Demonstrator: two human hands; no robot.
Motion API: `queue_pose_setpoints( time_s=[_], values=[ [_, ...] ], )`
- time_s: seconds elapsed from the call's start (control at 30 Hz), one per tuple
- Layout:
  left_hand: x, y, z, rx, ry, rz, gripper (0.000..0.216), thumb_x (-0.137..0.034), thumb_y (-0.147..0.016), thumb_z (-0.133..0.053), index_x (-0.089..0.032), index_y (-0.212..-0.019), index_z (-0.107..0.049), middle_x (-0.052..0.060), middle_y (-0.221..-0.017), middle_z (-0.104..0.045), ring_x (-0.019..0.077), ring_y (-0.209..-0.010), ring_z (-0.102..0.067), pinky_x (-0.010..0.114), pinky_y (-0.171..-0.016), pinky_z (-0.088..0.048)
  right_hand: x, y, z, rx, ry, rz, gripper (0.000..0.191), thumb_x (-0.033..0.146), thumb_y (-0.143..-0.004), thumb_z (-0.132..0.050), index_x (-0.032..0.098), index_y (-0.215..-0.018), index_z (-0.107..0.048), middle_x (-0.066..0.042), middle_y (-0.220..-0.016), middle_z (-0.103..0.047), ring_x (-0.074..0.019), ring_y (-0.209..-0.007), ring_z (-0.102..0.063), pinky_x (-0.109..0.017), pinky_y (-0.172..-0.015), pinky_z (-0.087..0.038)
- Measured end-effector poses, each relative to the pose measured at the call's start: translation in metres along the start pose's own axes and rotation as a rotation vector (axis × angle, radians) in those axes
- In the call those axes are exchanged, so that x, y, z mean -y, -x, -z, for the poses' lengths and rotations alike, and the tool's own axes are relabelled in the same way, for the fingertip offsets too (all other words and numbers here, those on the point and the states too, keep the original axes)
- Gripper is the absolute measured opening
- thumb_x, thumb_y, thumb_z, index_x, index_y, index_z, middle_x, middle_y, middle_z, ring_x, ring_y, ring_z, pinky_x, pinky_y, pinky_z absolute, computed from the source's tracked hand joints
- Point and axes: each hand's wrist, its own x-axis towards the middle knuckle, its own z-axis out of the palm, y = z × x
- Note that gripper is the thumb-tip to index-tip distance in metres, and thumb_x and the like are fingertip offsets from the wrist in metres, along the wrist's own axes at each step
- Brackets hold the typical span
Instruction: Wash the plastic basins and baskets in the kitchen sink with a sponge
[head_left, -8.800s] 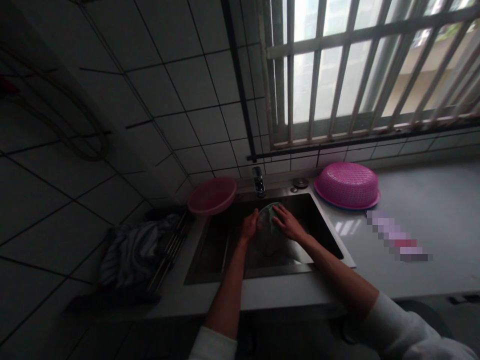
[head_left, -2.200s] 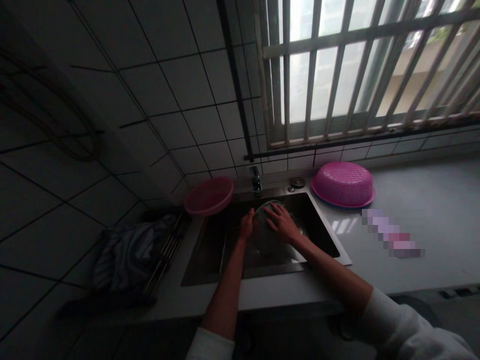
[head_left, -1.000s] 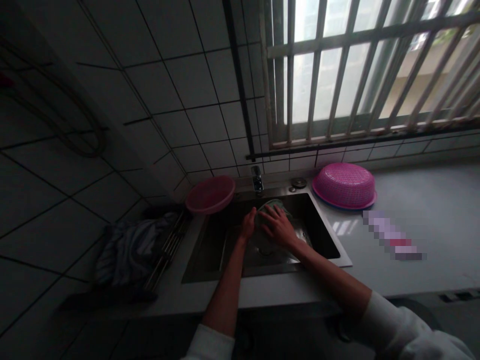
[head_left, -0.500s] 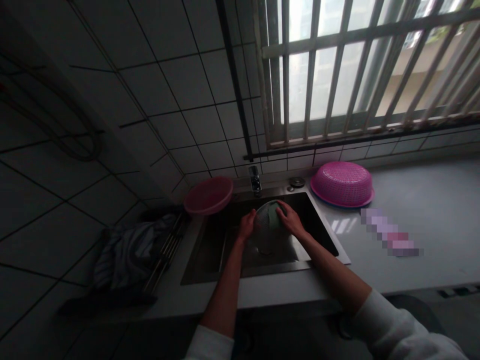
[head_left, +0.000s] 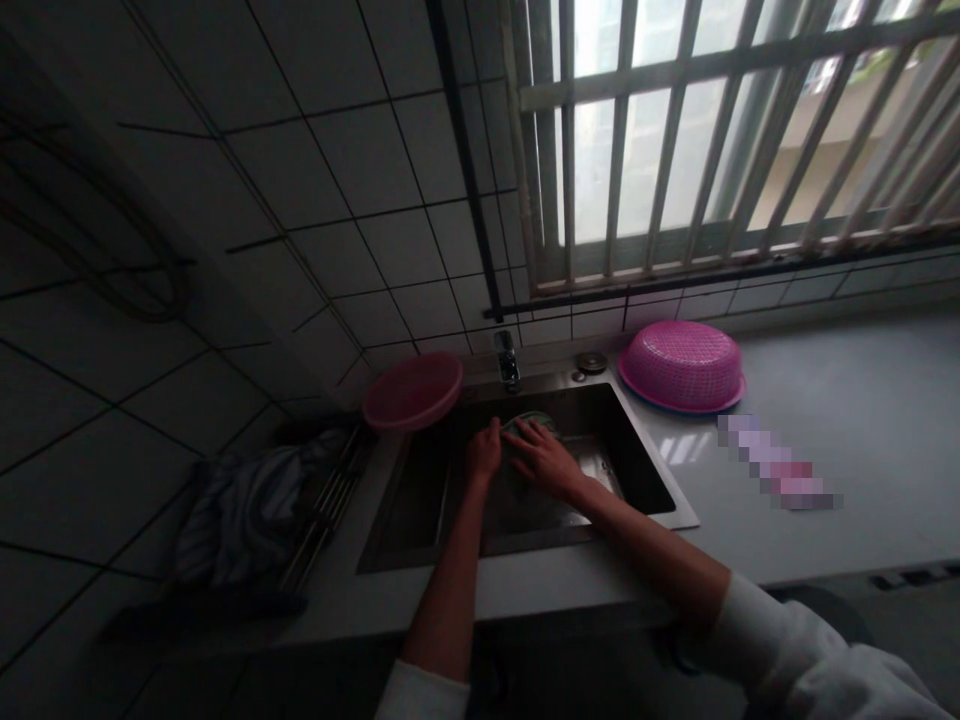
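Over the sink basin [head_left: 649, 470], my left hand [head_left: 484, 453] is closed on the left edge of a round bowl [head_left: 527, 414]. Its material is hard to make out in the dim light. My right hand [head_left: 546, 460] lies across the bowl with its fingers somewhat spread, pressing a green cloth [head_left: 553, 427] against it. Most of the cloth and much of the bowl are hidden behind the right hand. Behind both hands stands a chrome faucet [head_left: 507, 360] at the back of the sink.
A pink basin [head_left: 414, 392] rests at the sink's back left corner. To the right, an upturned magenta basket [head_left: 681, 366] sits on the counter [head_left: 847, 400], with a blurred-out item [head_left: 776, 462] before it. A striped cloth [head_left: 255, 510] and a metal rack [head_left: 326, 505] lie left.
My right hand has moved left and down across the bowl, from its right edge, and now covers most of the cloth. The bowl has tilted; my left hand keeps its hold.
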Motion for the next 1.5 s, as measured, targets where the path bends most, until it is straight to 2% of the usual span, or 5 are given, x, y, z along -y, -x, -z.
queue_pose_setpoints(
  time_s=[0.13, 0.4, 0.77, 1.0, 1.5],
  values=[
    [0.006, -0.007, 0.004, -0.015, 0.120, 0.026, 0.065, -0.066, -0.098, -0.034, -0.019, -0.085, -0.078, 0.018, -0.102, -0.080, 0.0331, -0.103, -0.074, 0.036, -0.084, -0.051, 0.008, 0.000, 0.007, 0.039, -0.005, 0.151, 0.058, 0.033, -0.098, -0.066, 0.033, -0.154, -0.054, -0.006, -0.166, -0.043, -0.0342, -0.157, -0.031, -0.060, -0.128, -0.029],
    [0.011, -0.009, -0.006, -0.003, 0.480, 0.009, 0.067, -0.079, -0.087, -0.044, -0.019, -0.070, -0.069, 0.004, -0.054, -0.060, 0.0204, -0.057, -0.059, 0.032, -0.058, -0.042, -0.058, -0.007, 0.011, -0.237, -0.324, -0.436, 0.053, 0.048, -0.105, -0.046, 0.023, -0.151, -0.058, -0.011, -0.150, -0.061, -0.0256, -0.139, -0.058, -0.045, -0.120, -0.044],
    [0.007, -0.011, -0.013, -0.028, 0.633, -0.088, 0.067, -0.084, -0.077, -0.058, -0.018, -0.078, -0.072, 0.010, -0.084, -0.076, 0.0265, -0.093, -0.069, 0.036, -0.083, -0.051, 0.002, -0.002, 0.012, -0.051, 0.016, -0.010, 0.064, 0.043, -0.095, -0.069, 0.036, -0.157, -0.051, -0.005, -0.171, -0.035, -0.0365, -0.160, -0.023, -0.062, -0.129, -0.019],
    [0.007, -0.004, -0.010, 0.067, 0.579, -0.041, 0.079, -0.092, -0.079, -0.044, -0.018, -0.074, -0.071, 0.003, -0.056, -0.062, 0.0187, -0.056, -0.058, 0.030, -0.058, -0.043, -0.053, -0.006, 0.012, -0.233, -0.256, -0.434, 0.058, 0.053, -0.104, -0.050, 0.021, -0.152, -0.056, -0.013, -0.156, -0.055, -0.0278, -0.144, -0.051, -0.047, -0.123, -0.039],
    [0.004, -0.001, -0.007, 0.081, 0.602, -0.075, 0.076, -0.092, -0.077, -0.047, -0.019, -0.074, -0.069, 0.004, -0.062, -0.064, 0.0191, -0.060, -0.059, 0.030, -0.059, -0.043, -0.044, -0.004, 0.018, -0.196, -0.175, -0.326, 0.061, 0.056, -0.100, -0.056, 0.028, -0.155, -0.054, -0.010, -0.160, -0.050, -0.0296, -0.146, -0.048, -0.050, -0.122, -0.039]
  ],
)
